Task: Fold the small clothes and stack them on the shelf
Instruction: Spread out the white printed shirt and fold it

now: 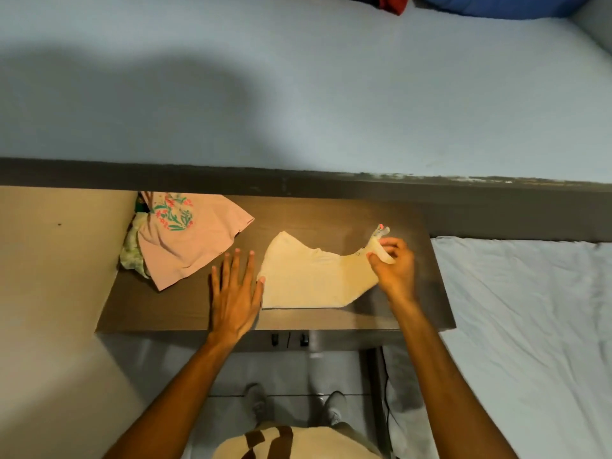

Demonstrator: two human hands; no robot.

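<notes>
Cream garment [308,276] spread flat on brown shelf [331,220], right of centre, near edge lying close to and roughly along shelf's front edge. Right hand [392,263] pinching garment's far right corner between thumb and curled fingers, corner lifted off the wood; a small patterned bit at fingertips, possibly a tag or trim, too blurred to tell. Left hand [236,293] flat on shelf, fingers straight and spread, thumb tip touching garment's left edge. Pink floral top [188,240] bunched at shelf's left end against beige wall [56,260], over a green-patterned cloth [132,256]. Bare wood between pink top and cream garment, and along back edge under dark ledge [298,183]. White bedding [530,309] beyond shelf's right edge.
</notes>
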